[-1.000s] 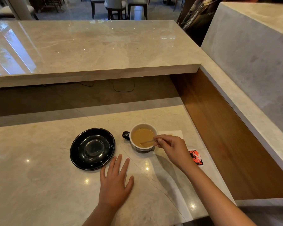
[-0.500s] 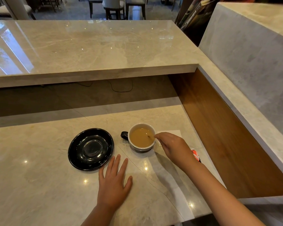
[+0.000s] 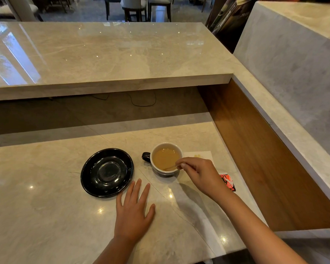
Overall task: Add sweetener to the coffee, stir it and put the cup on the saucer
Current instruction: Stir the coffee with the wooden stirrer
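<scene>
A cup (image 3: pixel 166 159) with a white inside, black outside and black handle on its left holds light brown coffee on the marble counter. My right hand (image 3: pixel 200 174) pinches a thin wooden stirrer (image 3: pixel 171 167) whose tip dips into the coffee near the cup's right rim. An empty black saucer (image 3: pixel 107 172) lies left of the cup, apart from it. My left hand (image 3: pixel 133 214) rests flat on the counter, fingers spread, just below the saucer's right edge.
A white napkin (image 3: pixel 198 156) lies right of the cup, and a red and black sachet (image 3: pixel 228 181) shows behind my right wrist. A raised marble ledge (image 3: pixel 111 54) runs across the back. A wooden side panel (image 3: pixel 255 149) bounds the right.
My right hand has swept the stirrer around inside the cup, from the near side to the far right and back to the near right. My left hand stays flat.
</scene>
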Tool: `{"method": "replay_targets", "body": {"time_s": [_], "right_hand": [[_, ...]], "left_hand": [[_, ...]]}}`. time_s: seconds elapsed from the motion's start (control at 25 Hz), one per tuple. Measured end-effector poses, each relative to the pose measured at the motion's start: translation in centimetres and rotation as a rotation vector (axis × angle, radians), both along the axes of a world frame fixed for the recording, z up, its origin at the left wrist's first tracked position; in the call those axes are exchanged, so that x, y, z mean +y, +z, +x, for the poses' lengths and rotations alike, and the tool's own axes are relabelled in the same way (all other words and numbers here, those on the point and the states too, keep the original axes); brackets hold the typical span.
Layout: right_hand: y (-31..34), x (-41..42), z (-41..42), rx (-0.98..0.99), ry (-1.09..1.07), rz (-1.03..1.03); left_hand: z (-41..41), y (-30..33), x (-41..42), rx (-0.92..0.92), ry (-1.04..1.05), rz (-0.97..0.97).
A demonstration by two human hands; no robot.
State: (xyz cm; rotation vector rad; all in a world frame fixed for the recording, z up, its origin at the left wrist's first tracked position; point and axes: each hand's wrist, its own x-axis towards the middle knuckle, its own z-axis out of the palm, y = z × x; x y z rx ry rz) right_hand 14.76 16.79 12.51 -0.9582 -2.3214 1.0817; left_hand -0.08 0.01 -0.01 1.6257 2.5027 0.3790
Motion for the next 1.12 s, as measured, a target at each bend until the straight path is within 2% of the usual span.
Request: {"method": "replay_targets", "body": {"time_s": [0.2, 0.36, 0.52, 0.68, 0.88, 1.12], "right_hand": [[-1.4, 0.5, -1.4, 0.150, -0.096, -0.075], [-1.4, 2.0, -2.6, 0.175, -0.139, 0.003], [-0.4, 2.9, -1.5, 0.030, -0.027, 0.308], [-0.1, 2.4, -0.3, -0.128, 0.063, 0.384], [-0.5, 0.3, 0.1, -0.070, 0.014, 0.330], [-0.7, -0.9, 0.0, 0.049, -0.157, -0.013]], "left_hand": [[0.0, 0.1, -0.2, -0.017, -0.008, 0.019], [-0.1, 0.2, -0.1, -0.010, -0.020, 0.019], [-0.1, 0.2, -0.2, -0.005, -0.015, 0.024], [0.0, 0.1, -0.1, -0.010, -0.007, 0.020], [0.0, -0.1, -0.1, -0.005, -0.013, 0.012], [-0.1, 0.0, 0.0, 0.000, -0.010, 0.004]]}}
